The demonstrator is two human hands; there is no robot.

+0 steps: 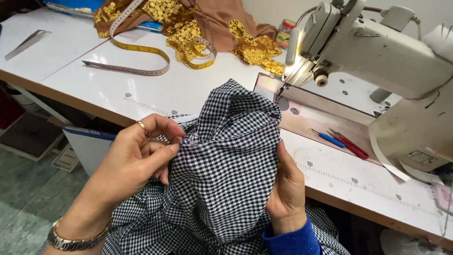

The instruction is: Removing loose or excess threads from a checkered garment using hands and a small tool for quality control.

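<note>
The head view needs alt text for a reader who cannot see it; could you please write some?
Two hands hold up bunched black-and-white checked fabric at a white sewing table: the left hand pinches its edge, the right hand grips its side. Beyond stand a lit sewing machine, a yellow tape measure and brown gold-trimmed cloth.

Black-and-white checked fabric [226,165], small gingham pattern, soft and crumpled. Bunched into a rounded, upright mound at the near edge of the white sewing table [188,89], top of the mound reaching onto the tabletop just short of the machine's needle plate. Lower part spilling off the near edge, hanging in loose folds below it. Pinched at a gathered seam on its left side, gripped along its right side, stretched fairly smooth between the two.
</note>
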